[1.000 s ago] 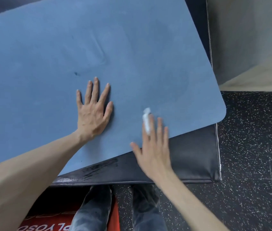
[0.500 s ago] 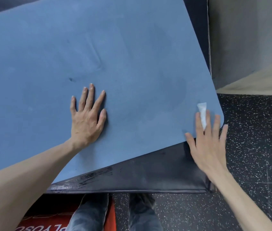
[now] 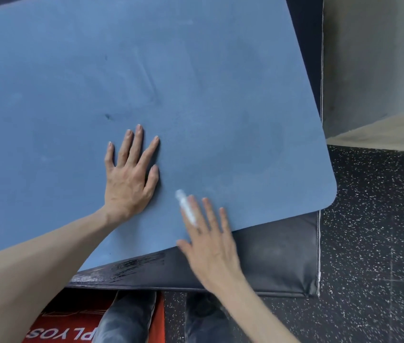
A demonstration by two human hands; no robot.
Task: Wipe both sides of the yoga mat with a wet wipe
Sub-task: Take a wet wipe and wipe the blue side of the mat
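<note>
Pressing flat on the big blue foam yoga mat (image 3: 171,95), the left hand (image 3: 129,179) has all its fingers spread and straight, palm down, so it's basically an open hand just holding the mat steady; the mat itself lies at a slant across a black padded vinyl gym mat (image 3: 270,263), with its rounded near-right corner close to that pad's right edge, and it fills most of the view; there's a small dark speck on the blue surface just above the left hand, plus a few faint creases further up.

The right hand (image 3: 211,248) sits just beside the left one, near the mat's lower edge, fingers stretched out and resting on the blue surface while the heel of the hand hangs over the black pad; the rolled-up white wet wipe (image 3: 186,206) is tucked along the index finger, its tip poking out past the fingertip onto the mat; it's a bit blurry, so I can't tell exactly how the wipe is held, but the fingers look straight, not curled round it.

Below the pad you can see dark grey jeans (image 3: 124,320), a red mat with white lettering (image 3: 72,328) and black speckled rubber flooring (image 3: 374,243); a grey wall (image 3: 374,58) stands at upper right.
</note>
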